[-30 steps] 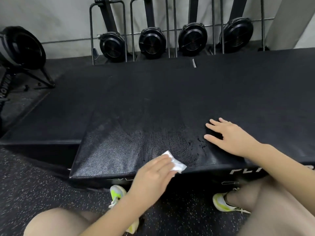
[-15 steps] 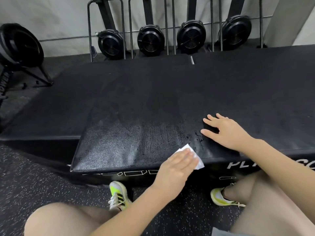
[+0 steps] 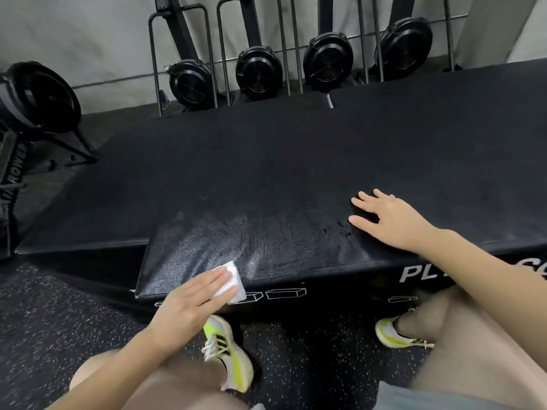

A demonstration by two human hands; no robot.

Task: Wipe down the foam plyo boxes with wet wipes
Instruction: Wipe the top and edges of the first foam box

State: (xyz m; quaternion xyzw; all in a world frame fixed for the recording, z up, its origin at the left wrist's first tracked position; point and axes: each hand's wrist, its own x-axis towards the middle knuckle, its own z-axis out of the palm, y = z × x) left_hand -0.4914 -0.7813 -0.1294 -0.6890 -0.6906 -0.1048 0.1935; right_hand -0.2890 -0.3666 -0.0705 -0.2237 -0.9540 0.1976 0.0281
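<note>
The black plyo box (image 3: 296, 179) fills the middle of the view, its top glistening wet along the near edge, and a second, lower black box (image 3: 88, 211) sits flush against its left side. That's two boxes in sight. Against the wall stand four black fan-wheel machines (image 3: 257, 74) in a row, with a fifth machine (image 3: 35, 99) off on the left. Speckled rubber floor (image 3: 59, 321) below, and two yellow-and-white shoes, the left shoe (image 3: 229, 355) and the right shoe (image 3: 396, 335), planted just in front of the box.

Now the hands. The right hand (image 3: 393, 220) lies flat on the box top, fingers straight and spread, holding nothing, just bracing. The left hand (image 3: 192, 306) is flat too, fingers straight and together, pressing one folded white wet wipe (image 3: 233, 279) onto the near edge of the box, right over the lip where top meets front.

And there's the change: half a second ago that wipe was further right, close to the braced hand. It has swept left along the near edge toward the box's left corner, while the right hand has stayed put.
</note>
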